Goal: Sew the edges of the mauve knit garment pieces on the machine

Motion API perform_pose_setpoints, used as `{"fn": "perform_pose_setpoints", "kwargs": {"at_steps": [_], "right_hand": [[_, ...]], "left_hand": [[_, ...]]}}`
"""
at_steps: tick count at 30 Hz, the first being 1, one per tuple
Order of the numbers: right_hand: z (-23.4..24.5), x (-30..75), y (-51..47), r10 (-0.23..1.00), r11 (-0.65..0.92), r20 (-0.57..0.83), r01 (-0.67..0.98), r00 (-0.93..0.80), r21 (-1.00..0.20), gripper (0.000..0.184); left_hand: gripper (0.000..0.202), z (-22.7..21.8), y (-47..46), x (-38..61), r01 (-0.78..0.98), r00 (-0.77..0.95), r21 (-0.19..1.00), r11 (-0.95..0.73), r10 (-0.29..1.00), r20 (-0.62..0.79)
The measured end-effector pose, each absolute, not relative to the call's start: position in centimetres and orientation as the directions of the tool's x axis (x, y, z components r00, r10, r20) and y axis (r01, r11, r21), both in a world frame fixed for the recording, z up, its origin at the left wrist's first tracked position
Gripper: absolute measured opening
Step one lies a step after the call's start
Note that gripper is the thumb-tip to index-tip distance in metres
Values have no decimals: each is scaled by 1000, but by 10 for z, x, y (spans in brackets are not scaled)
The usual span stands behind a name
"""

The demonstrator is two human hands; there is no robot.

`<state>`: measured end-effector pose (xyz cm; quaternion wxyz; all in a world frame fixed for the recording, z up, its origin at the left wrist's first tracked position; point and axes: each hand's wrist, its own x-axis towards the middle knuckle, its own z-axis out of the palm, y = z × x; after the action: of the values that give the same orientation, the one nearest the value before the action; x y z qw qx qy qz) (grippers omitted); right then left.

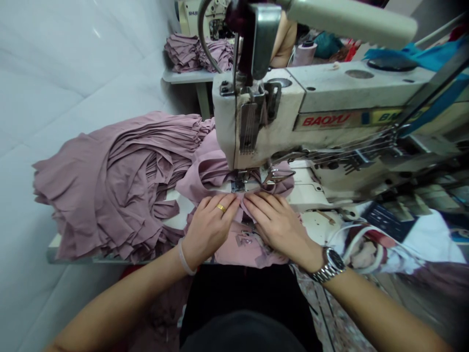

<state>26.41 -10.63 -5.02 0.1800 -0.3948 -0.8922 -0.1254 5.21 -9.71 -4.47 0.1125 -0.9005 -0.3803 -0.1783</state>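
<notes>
My left hand [209, 225], with a gold ring, and my right hand [276, 222] meet just in front of the presser foot [240, 183] of a sewing machine [264, 127]. Both have their fingers closed at the edge of a mauve fabric piece [198, 177]; the thumbs are mostly hidden. That fabric loops around behind the foot and lies on the machine bed. Below my hands, a pink printed cloth [234, 247] hangs at the table's front edge. Whether it is joined to the mauve piece I cannot tell.
A large heap of mauve fabric pieces [106, 181] covers the left of the table beside a tiled wall [44, 88]. Behind stands another machine [190, 19] with more mauve stacks [183, 51] and a person's arm [285, 41]. White cloth [436, 234] lies at right.
</notes>
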Motion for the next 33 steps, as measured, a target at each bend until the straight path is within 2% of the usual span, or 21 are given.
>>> {"fn": "perform_pose_setpoints", "kwargs": {"at_steps": [7, 19, 23, 27, 33], "right_hand": [[-48, 261, -100, 723, 607, 403, 795, -561, 18, 41], [-45, 251, -94, 786, 538, 375, 843, -492, -20, 42], [-47, 252, -93, 734, 582, 446, 813, -512, -25, 35], [-47, 253, -97, 673, 646, 542, 757, -503, -99, 23], [-47, 248, -93, 697, 641, 555, 741, -454, -199, 20]], "left_hand": [[44, -41, -87, 52, 728, 652, -46, -684, 670, 354], [37, -34, -75, 49, 713, 668, -37, -700, 662, 340], [30, -34, -70, 41, 636, 720, -22, -771, 584, 375], [27, -33, -67, 37, 577, 752, -5, -817, 529, 394], [25, -31, -63, 40, 565, 746, -5, -825, 508, 431]]}}
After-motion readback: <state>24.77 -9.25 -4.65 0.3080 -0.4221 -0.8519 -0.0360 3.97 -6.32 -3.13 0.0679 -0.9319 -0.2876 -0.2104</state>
